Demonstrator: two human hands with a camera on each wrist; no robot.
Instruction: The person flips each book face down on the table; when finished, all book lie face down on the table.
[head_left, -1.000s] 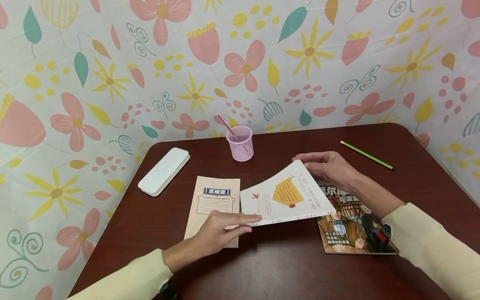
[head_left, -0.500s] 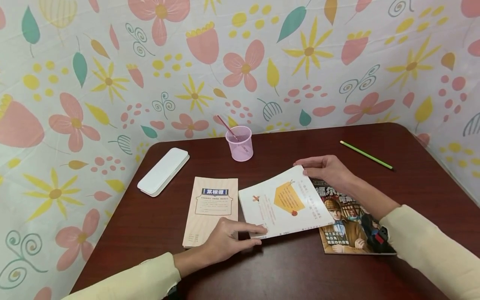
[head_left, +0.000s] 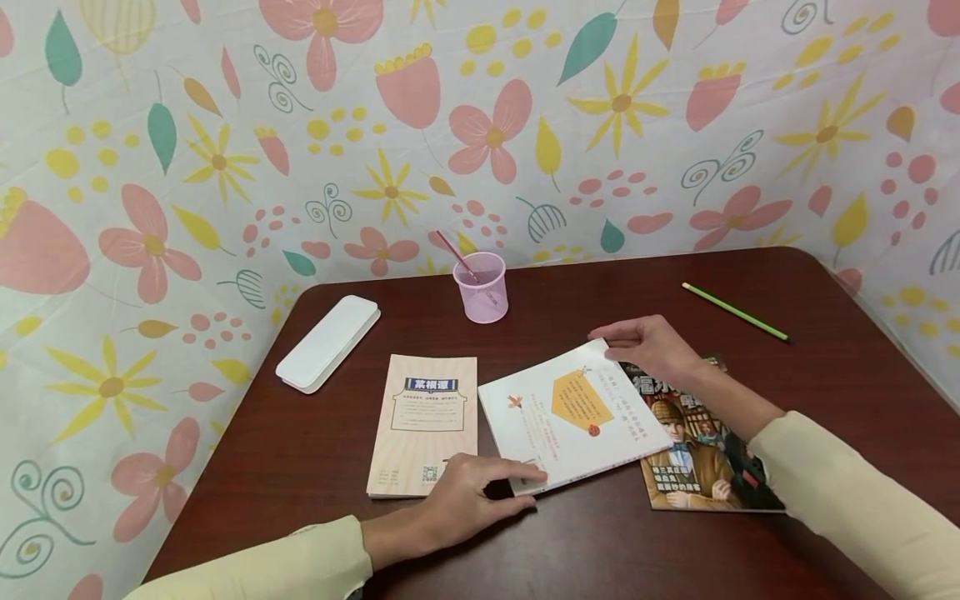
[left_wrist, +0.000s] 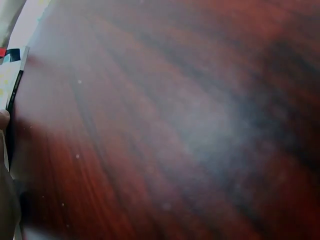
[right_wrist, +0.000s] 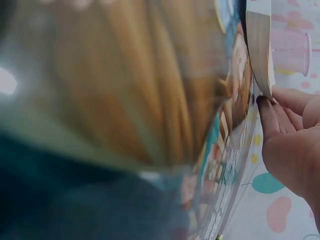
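Okay, white booklet [head_left: 573, 417] lies on the tabletop [head_left: 600, 542], overlapping a magazine [head_left: 705, 458]. My left hand [head_left: 468, 504] pinches its near corner; right hand [head_left: 652, 346] pinches the far corner. I judge it thin, floppy, light: hold by the corners. Both wrist views are too blurred to confirm finger contact.

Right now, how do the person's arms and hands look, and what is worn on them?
Both arms wear long, pale cream-yellow sleeves, plain and without markings, ending at the wrists. The left hand and right hand are bare: no gloves, and no rings can be seen on the fingers. A small dark edge shows under the left sleeve at the bottom of the head view.
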